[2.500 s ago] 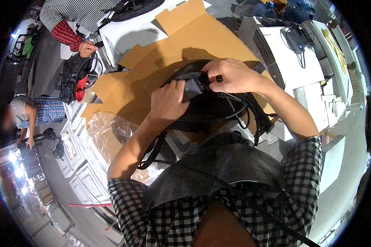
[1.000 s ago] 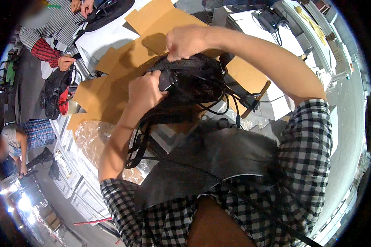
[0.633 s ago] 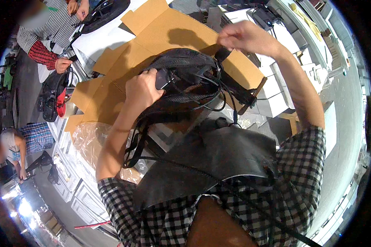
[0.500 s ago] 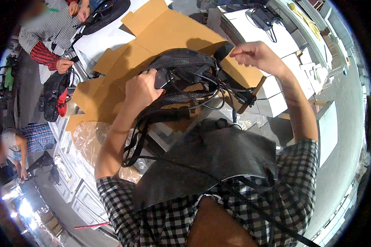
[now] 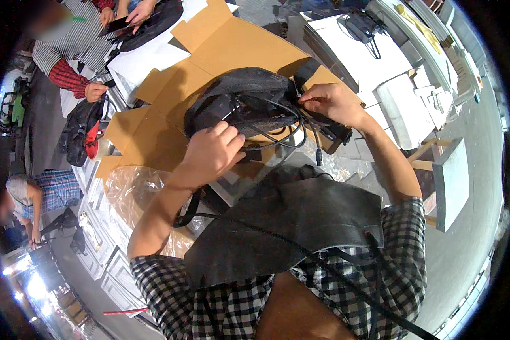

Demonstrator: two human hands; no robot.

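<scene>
Both hands [image 5: 209,156] [image 5: 331,103] grip the black strapped device [image 5: 241,99] between them, over cardboard [image 5: 153,133]

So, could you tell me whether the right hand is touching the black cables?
Touching: the head view shows the right hand pinching the black cables at its fingertips.

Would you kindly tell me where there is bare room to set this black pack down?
Bare cardboard lies left of the black pack, and more beyond it. Crowded between the left hand and right hand, where cables tangle.
</scene>
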